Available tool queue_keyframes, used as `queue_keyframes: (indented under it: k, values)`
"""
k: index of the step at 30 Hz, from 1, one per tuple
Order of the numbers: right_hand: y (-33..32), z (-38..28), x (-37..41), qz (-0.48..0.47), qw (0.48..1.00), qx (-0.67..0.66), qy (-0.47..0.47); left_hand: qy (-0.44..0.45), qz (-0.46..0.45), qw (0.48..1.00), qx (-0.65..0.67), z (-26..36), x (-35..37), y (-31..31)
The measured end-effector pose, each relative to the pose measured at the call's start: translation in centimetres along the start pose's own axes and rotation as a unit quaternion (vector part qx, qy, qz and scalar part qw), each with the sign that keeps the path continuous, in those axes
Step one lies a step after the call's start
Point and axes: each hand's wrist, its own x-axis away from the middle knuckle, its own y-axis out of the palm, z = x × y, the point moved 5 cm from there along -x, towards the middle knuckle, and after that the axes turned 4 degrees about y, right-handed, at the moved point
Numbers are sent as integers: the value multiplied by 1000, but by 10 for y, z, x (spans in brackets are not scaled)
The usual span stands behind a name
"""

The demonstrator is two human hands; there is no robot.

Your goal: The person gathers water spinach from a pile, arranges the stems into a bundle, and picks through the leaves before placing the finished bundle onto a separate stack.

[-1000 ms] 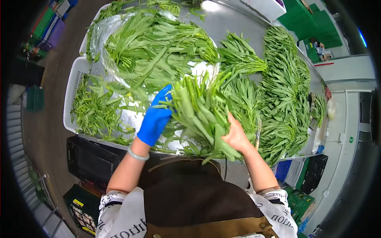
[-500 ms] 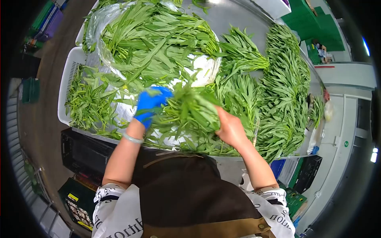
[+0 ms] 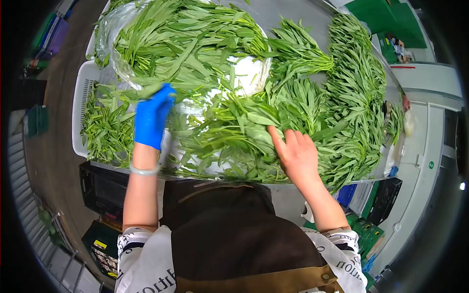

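Note:
My left hand [image 3: 153, 119], in a blue glove, is over the left part of the metal table, its fingers pinched together. A blurred green leaf [image 3: 150, 90] shows at its fingertips. My bare right hand [image 3: 299, 155] is closed around the right side of a loose bunch of water spinach [image 3: 244, 124], thumb and fingers partly hidden by leaves. The bunch points left, low over scattered leaves and stems. Beyond it, a large heap of water spinach [image 3: 190, 44] lies on clear plastic [image 3: 110, 41].
A white plastic crate [image 3: 83, 112] stands at the left with loose greens [image 3: 108, 124] beside it. Bunches are laid in a long row [image 3: 354, 97] at the right, and a separate bunch [image 3: 303, 49] lies behind. Black crates [image 3: 105, 188] sit below the table edge.
My left hand has moved left, away from the bunch, with a leaf at its fingertips. My right hand has shifted slightly right and the bunch is lower and more spread out.

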Motion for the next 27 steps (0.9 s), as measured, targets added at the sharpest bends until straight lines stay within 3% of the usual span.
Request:
queue_keyframes:
  k: [1,3,5,7,10,11,12,13,14,17,18,21,22,25,27]
  values:
    - [1,0,1,-3,1000,4,-1,0,1,1000,-17,5,-11,-15]
    - [3,-2,1,-7,1000,11,-4,-14,-148,978,-145,11,-4,2]
    - [3,-13,-7,4,999,26,-43,12,-304,912,-275,5,33,55]
    - [4,-23,-15,35,995,42,-88,118,-406,860,-286,-29,54,76]
    - [12,-14,-14,16,996,49,-78,-34,-328,908,-259,-38,35,62]
    - [13,-9,-13,11,997,47,-68,39,-246,935,-253,-20,29,57]
    - [12,-5,-9,-5,998,37,-49,-31,-167,955,-243,-18,18,41]
    - [11,-2,-7,-11,999,28,-38,-19,-124,981,-146,-13,9,27]
    - [11,2,-3,-17,999,17,-26,-4,-46,987,-152,-10,-4,5]
    - [13,4,-2,-22,999,16,-22,24,10,993,-115,0,-18,-22]
    - [12,1,-4,-18,999,18,-30,-23,-88,983,-160,-9,-22,-21]
    - [14,-13,-16,17,997,30,-72,-54,-321,922,-211,-13,34,58]
    - [13,-17,-18,12,997,20,-77,-5,-360,900,-243,-30,43,68]
    - [15,-13,-14,-6,998,-16,-60,-105,-243,938,-223,-24,23,46]
    - [9,-5,-8,-39,998,-38,-29,-6,-85,976,-201,2,-7,12]
